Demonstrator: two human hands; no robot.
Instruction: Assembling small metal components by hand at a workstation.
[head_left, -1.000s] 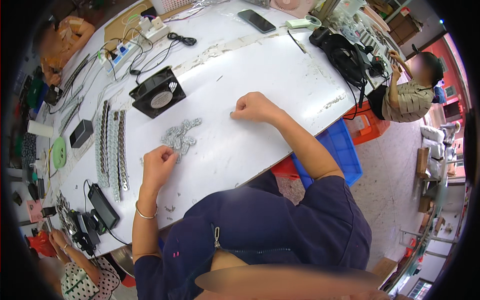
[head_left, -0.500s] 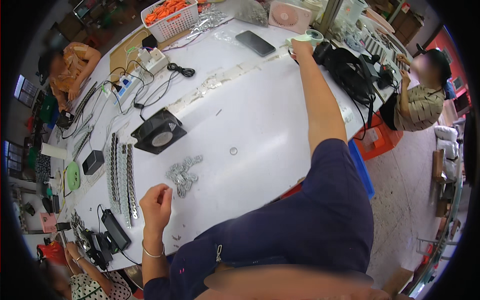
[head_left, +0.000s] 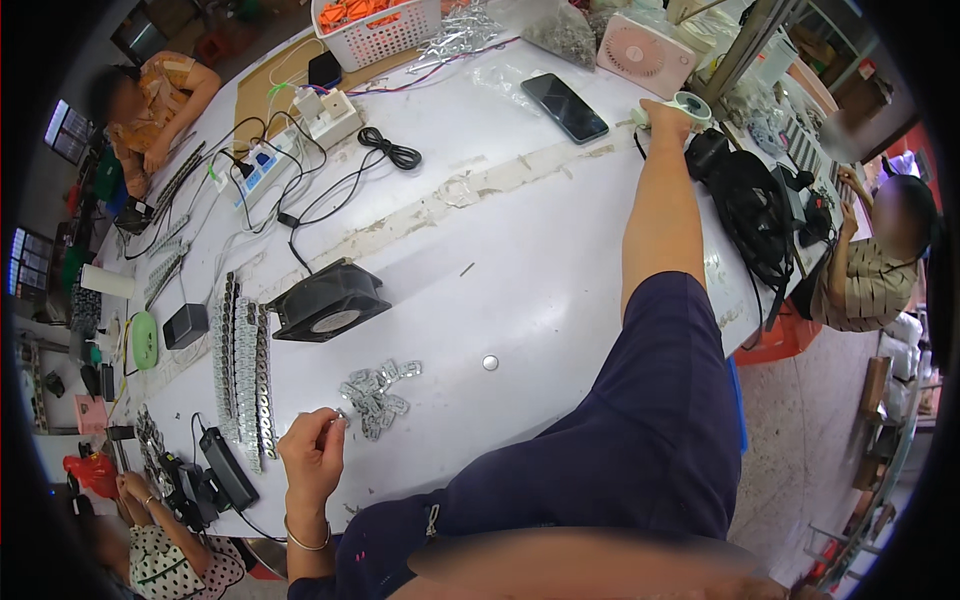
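Note:
My left hand (head_left: 313, 452) pinches a small silver metal part beside a loose pile of the same parts (head_left: 376, 393) on the white table (head_left: 540, 260). My right arm stretches far across the table; my right hand (head_left: 664, 113) grips a roll of pale green tape (head_left: 692, 104) at the far right edge. A small round silver piece (head_left: 490, 362) lies alone near my right upper arm.
A black square fan (head_left: 326, 301) sits left of centre. Rows of metal parts (head_left: 242, 365) line the left side. A phone (head_left: 564, 107), pink fan (head_left: 646, 52), power strips (head_left: 268, 165), cables and a white basket (head_left: 376, 27) lie farther off. A black bag (head_left: 752, 205) hangs right. Other people sit around.
My right hand left the table's middle and reached to the far right edge, closing on the tape roll. My left hand stayed by the pile of parts.

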